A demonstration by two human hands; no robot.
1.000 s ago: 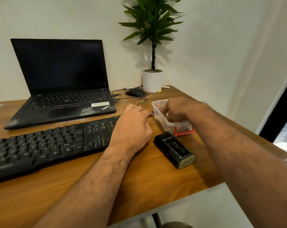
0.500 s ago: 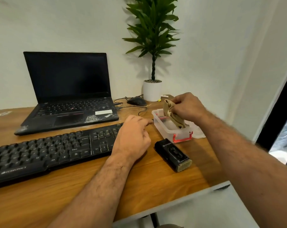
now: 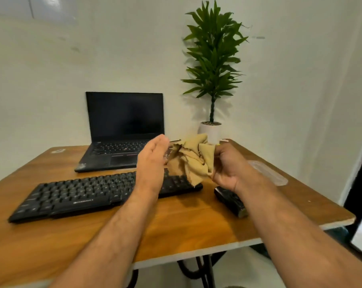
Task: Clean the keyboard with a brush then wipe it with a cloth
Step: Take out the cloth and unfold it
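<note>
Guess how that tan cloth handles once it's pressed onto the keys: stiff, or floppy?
Probably floppy: the tan cloth bunches in folds and droops from the right hand. Likely light, since a one-hand grip holds it up. It may snag, given its ragged hanging corner over the keyboard.

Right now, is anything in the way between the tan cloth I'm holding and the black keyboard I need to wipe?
Only your own left hand: it hovers open above the black keyboard, left of the crumpled tan cloth gripped in your right hand. The keys directly under the cloth look unobstructed.
</note>
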